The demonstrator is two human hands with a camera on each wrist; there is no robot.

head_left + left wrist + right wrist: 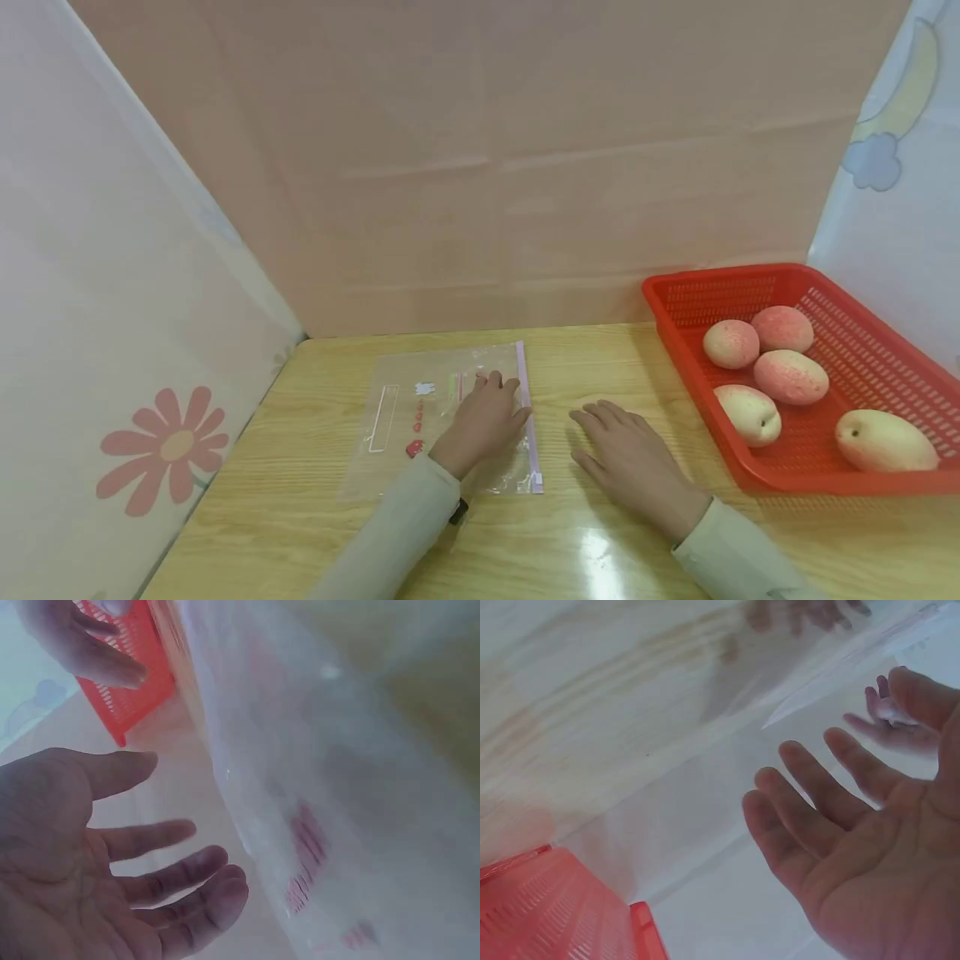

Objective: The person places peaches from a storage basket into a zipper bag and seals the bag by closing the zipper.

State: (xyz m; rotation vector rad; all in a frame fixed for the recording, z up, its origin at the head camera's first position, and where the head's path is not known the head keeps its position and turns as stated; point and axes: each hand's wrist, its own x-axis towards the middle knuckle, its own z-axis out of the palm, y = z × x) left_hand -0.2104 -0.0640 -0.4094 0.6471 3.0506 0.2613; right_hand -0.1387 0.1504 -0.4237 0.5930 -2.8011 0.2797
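Observation:
A clear zip bag (pixel 442 417) with a lilac slider edge and printed strawberries lies flat on the wooden table. Over its right half is my left hand (pixel 483 417), fingers loosely bent and nothing gripped; in the left wrist view the palm (pixel 52 847) faces the printed plastic. Whether the fingertips touch the bag cannot be told. To the right of the bag, my right hand (pixel 637 462) hovers or rests above the bare wood with fingers spread. The right wrist view shows that palm (pixel 885 862) holding nothing.
At the right stands a red plastic basket (pixel 690 392) holding several peaches, such as a pink one (pixel 791 377) and a pale one (pixel 885 440). A pinkish backdrop (pixel 480 208) rises behind the table (pixel 255 500), with patterned side panels on the left and right.

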